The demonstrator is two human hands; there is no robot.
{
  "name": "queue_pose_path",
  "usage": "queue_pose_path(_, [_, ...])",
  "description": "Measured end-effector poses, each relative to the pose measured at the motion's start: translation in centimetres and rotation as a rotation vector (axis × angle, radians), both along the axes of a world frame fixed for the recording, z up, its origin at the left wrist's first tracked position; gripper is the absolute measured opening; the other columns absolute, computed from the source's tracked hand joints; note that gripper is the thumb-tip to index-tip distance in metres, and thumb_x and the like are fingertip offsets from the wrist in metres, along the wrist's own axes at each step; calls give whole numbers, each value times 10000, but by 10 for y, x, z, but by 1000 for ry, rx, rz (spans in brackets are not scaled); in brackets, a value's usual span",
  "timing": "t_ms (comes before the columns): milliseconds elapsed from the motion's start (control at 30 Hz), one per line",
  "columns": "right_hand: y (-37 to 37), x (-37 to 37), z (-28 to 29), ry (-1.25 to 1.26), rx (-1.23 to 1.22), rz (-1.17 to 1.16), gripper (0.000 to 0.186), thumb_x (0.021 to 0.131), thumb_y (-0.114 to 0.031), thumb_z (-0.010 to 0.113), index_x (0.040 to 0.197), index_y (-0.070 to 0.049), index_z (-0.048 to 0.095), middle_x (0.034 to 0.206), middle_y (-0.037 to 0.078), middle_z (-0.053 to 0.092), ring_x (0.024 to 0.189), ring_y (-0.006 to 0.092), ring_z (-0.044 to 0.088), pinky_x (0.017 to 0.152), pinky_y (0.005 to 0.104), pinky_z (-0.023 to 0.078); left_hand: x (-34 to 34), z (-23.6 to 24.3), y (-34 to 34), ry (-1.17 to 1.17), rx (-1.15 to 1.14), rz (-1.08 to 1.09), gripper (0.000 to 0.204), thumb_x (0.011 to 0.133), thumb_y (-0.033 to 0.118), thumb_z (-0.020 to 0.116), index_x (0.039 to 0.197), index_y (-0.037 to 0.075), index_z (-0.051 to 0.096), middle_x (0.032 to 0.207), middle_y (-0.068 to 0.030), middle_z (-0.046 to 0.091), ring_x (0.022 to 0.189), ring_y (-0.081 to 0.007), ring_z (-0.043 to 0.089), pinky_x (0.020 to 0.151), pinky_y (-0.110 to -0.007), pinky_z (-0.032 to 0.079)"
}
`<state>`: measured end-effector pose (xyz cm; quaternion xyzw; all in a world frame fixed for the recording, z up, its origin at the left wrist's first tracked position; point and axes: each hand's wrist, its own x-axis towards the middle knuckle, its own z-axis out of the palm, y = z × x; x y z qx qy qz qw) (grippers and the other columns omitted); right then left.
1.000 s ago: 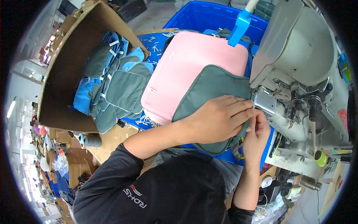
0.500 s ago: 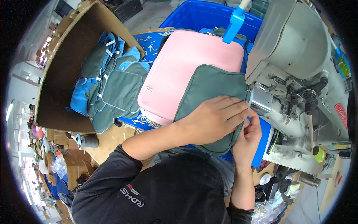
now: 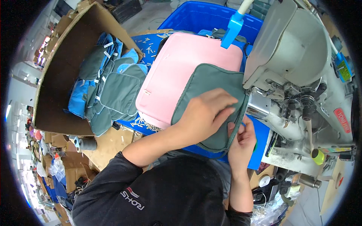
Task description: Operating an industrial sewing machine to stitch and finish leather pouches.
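A dark grey-green fabric panel with rounded corners and a bound edge lies partly over a pink padded case. Its right edge reaches the metal end of a sewing machine. My left hand is over the panel, thumb and fingers parted with nothing between them; whether it touches the cloth is hard to tell. At the panel's lower right edge, my right hand pinches the bound border between thumb and fingers. Part of that grip is hidden beneath the cloth.
A cardboard box on the left holds a spilling stack of grey-green and blue fabric pieces. Behind the pink case stands a blue bin. Small pale bits litter the blue tabletop. A grey thread cone stands at lower left.
My left hand has lifted off the panel's right edge and drawn back left, its fingers parting. My right hand has moved slightly left and down, still at the border.
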<state>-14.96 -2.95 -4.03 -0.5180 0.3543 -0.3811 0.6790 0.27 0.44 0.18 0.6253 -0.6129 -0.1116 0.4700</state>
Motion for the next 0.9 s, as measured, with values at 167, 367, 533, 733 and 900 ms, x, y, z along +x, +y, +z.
queue_pose_path(167, [15,-11,-3,107,-153,-8,314,901,60,582,1199,-4,510,981,35,698,779,22,586,620,153,419,-6,20,-29,-113,416,-113,194,902,126,665,797,-15,584,651,-78,626,550,-163,612,495,-256,443])
queue_pose_path(367, [24,-12,-1,364,-426,-67,383,874,19,651,1230,3,512,930,91,719,670,54,596,518,197,410,-1,14,-27,723,528,-197,195,964,178,582,885,1,609,631,-38,613,534,-78,556,453,-221,397])
queue_pose_path(533, [23,-15,-6,338,-434,-79,395,885,-12,654,1251,3,508,924,113,713,668,103,605,543,235,448,-6,7,-20,866,642,-218,221,976,184,549,895,-11,617,612,-44,604,461,-89,519,415,-224,363])
queue_pose_path(733, [0,-61,3,691,-764,91,480,883,-15,597,1343,21,466,1113,211,552,1006,336,586,912,392,462,-8,-4,-15,871,597,-220,230,968,174,550,862,-22,608,582,-34,568,437,-81,477,407,-239,357])
queue_pose_path(900, [-18,-81,-34,1190,-701,319,636,718,40,651,1317,82,440,1171,267,502,1044,446,536,936,413,457,-8,1,-14,830,630,-205,220,965,166,560,863,-25,601,575,-18,547,443,-69,463,412,-238,359])
